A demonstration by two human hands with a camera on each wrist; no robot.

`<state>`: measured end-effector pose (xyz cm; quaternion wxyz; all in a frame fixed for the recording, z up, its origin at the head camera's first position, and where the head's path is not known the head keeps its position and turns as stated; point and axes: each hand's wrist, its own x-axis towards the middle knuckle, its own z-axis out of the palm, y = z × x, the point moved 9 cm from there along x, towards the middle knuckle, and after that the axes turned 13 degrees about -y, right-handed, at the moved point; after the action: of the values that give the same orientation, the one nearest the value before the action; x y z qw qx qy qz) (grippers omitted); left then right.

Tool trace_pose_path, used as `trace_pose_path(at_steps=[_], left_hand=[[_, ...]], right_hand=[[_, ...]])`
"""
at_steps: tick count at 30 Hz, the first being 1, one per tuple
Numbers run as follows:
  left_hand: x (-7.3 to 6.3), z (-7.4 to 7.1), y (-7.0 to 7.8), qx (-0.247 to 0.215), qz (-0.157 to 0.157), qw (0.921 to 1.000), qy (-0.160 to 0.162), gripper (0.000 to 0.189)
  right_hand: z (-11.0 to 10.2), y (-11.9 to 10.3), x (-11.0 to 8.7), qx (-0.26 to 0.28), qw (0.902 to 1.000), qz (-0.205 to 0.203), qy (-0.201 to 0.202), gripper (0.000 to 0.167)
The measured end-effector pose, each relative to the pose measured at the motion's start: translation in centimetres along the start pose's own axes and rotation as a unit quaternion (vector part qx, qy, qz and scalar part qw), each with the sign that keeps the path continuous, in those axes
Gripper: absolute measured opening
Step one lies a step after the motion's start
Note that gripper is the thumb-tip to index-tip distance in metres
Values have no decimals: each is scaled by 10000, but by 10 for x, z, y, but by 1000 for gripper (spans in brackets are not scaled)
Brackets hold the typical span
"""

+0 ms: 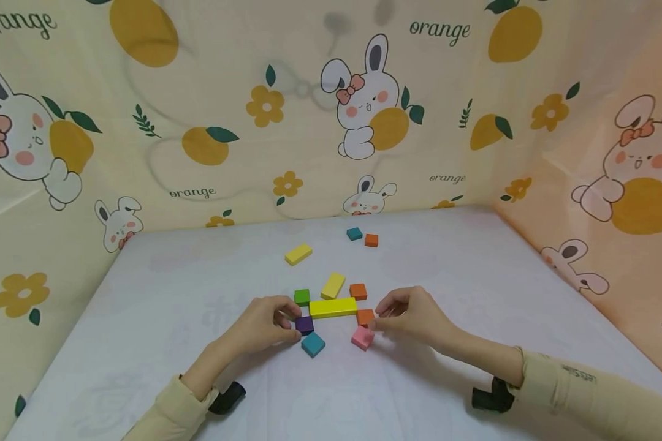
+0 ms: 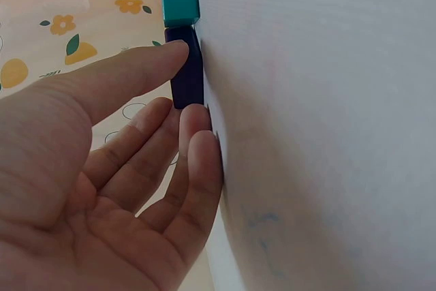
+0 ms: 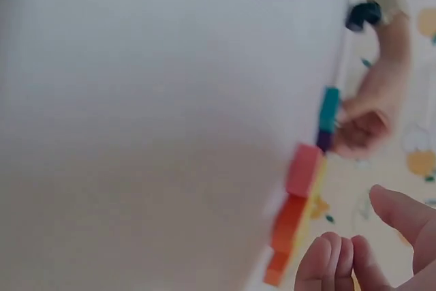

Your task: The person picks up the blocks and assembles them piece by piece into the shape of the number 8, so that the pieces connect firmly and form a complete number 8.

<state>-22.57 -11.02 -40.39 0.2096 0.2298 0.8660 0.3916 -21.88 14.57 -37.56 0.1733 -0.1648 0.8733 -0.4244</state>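
Note:
In the head view my left hand [image 1: 263,320] pinches a purple block [image 1: 304,325] between thumb and fingers. In the left wrist view the thumb lies on the purple block [image 2: 185,73], fingertips at its lower end. A teal block [image 1: 313,345] adjoins its near corner. My right hand [image 1: 416,318] hovers beside an orange block [image 1: 365,318] and a pink block [image 1: 363,337]; in the right wrist view its thumb and fingers stand apart, holding nothing. A long yellow block [image 1: 333,308] lies between the hands, with a green block [image 1: 301,297] at its left end.
Behind the long block lie a pale yellow block [image 1: 333,286] and an orange block [image 1: 358,291]. Farther back are another yellow block [image 1: 298,254], a teal block [image 1: 354,234] and an orange one [image 1: 371,240]. Printed cloth walls [image 1: 298,37] enclose the white table [image 1: 198,282].

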Motion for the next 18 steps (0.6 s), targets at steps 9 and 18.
trace_pose_path(at_steps=[9, 18], left_hand=[[-1, 1, -1, -9, 55, 10000, -43, 30], [0, 1, -1, 53, 118, 9999, -53, 29]], right_hand=[[-15, -13, 20, 724, 9950, -374, -572, 25], [-30, -23, 54, 354, 9946, -717, -663, 26]])
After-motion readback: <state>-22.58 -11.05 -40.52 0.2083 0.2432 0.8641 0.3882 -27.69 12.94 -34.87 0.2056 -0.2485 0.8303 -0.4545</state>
